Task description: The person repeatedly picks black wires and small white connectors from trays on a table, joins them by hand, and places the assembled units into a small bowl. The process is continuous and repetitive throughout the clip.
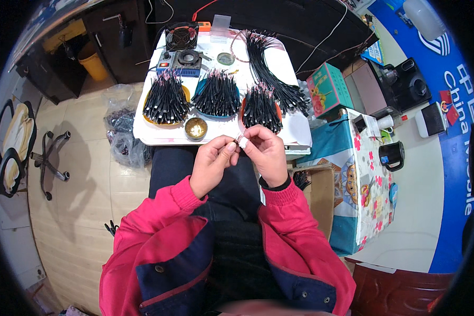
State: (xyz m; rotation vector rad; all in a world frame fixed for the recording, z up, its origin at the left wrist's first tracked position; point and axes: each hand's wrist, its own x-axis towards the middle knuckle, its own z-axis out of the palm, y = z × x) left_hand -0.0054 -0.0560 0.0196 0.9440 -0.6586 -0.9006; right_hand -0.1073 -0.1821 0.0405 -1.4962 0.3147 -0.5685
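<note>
Over my lap, at the near edge of the table, my left hand (213, 164) and my right hand (267, 156) meet fingertip to fingertip. A small white piece (243, 141), perhaps tape or paper, is pinched in the right fingers. The left thumb and forefinger are pressed together beside it on something too small to make out. Just beyond stand an orange-rimmed bowl (188, 94), a blue bowl (216, 115) and a red bowl (242, 117). Bundles of short black cables (216, 95) with pinkish wire ends fill them. A small metal tin (196, 128) with pale contents sits in front.
Behind the bowls are a blue device with a round top (187, 60), a fan (181, 36) and a roll of tape (226, 58). Long black cables (274, 73) lie at the right. Plastic bags (124, 131) stand left; a cardboard box (320, 195) is by my right arm.
</note>
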